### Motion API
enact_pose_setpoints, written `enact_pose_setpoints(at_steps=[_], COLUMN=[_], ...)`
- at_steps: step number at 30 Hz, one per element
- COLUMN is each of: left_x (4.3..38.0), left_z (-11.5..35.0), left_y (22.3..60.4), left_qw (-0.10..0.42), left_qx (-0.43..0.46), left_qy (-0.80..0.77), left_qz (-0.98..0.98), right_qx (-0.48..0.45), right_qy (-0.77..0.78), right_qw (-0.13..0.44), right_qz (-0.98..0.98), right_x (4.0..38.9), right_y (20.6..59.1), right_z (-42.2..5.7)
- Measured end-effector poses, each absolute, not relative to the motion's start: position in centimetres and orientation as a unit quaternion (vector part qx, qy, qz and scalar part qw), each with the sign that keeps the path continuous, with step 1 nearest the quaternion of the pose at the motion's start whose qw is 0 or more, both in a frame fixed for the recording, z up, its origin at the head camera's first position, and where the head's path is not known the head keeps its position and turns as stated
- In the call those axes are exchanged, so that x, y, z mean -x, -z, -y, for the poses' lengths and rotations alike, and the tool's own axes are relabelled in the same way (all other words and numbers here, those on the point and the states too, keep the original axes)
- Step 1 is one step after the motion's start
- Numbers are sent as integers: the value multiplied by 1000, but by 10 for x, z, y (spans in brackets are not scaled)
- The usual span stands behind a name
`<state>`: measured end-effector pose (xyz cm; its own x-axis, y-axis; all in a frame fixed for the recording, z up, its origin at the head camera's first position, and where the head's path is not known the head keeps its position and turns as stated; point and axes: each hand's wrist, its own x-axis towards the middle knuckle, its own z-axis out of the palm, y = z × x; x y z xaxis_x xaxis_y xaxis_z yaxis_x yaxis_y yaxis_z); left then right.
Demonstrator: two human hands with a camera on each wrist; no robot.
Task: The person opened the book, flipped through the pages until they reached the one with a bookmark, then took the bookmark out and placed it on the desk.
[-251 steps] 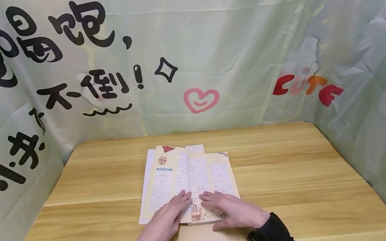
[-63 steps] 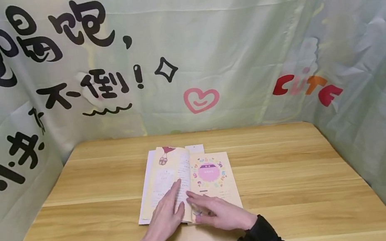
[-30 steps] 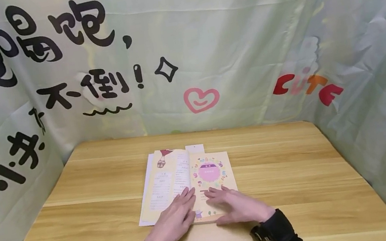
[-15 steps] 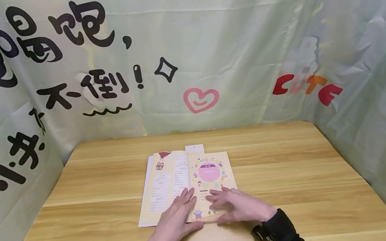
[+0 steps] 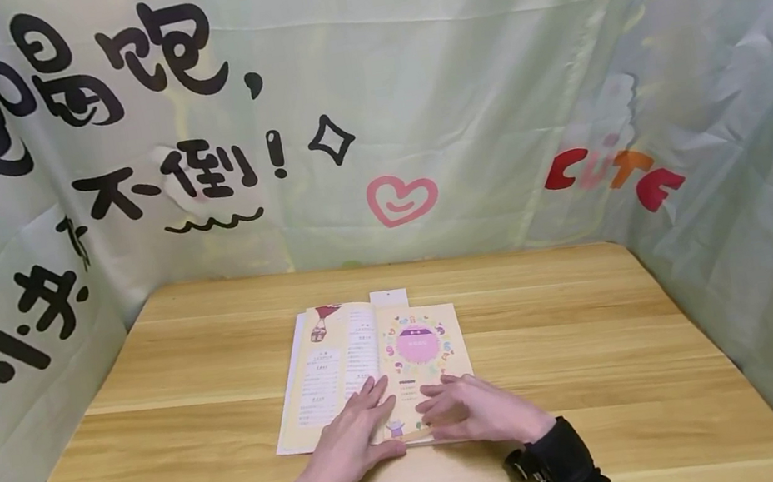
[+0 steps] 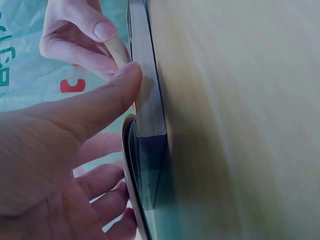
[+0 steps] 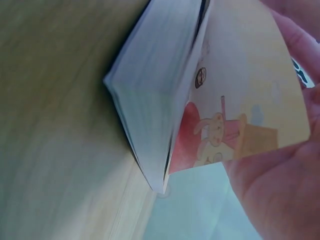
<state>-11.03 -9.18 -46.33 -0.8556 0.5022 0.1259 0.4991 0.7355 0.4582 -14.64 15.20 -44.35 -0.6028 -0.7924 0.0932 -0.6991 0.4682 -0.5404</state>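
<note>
An open book (image 5: 321, 382) lies on the table, its left page covered in printed columns under a red balloon drawing. The right-hand page (image 5: 437, 319) bears a pink circle ringed with small pictures. My left hand (image 5: 348, 453) rests across the lower left page, fingers extended, thumb (image 6: 112, 97) at the bottom edge of the book. With my right hand (image 5: 485, 411) I pinch the page near its lower right corner. In the right wrist view the lifted page (image 7: 245, 65) bends away from the thick page block (image 7: 145, 90), showing a rabbit drawing on its underside.
A wooden table (image 5: 585, 344) surrounds the book. A small white tab (image 5: 389, 299) sticks out past the book's top edge. Printed fabric (image 5: 484, 91) hangs behind the table and along both sides.
Earlier a text page on the right was turned over, bringing up the pink-circle page. The left page has since settled flatter. My right fingers have now curled and lifted the right page's lower edge.
</note>
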Motion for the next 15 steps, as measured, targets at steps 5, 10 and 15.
enact_pose_setpoints(at_steps=[5,10,15], left_x=[110,109,109], left_z=[92,92,92], left_y=[463,462,461], left_qw=[4,7,11], left_qx=[-267,-266,-266], left_qy=[-251,-257,-261], left_qz=[-931,-929,-928], right_qx=[442,446,461], right_qy=[282,288,290], right_qw=[72,66,46], right_qz=[-849,-845,-838], right_x=[148,149,149], right_y=[444,444,444], right_z=[-152,-151,-151])
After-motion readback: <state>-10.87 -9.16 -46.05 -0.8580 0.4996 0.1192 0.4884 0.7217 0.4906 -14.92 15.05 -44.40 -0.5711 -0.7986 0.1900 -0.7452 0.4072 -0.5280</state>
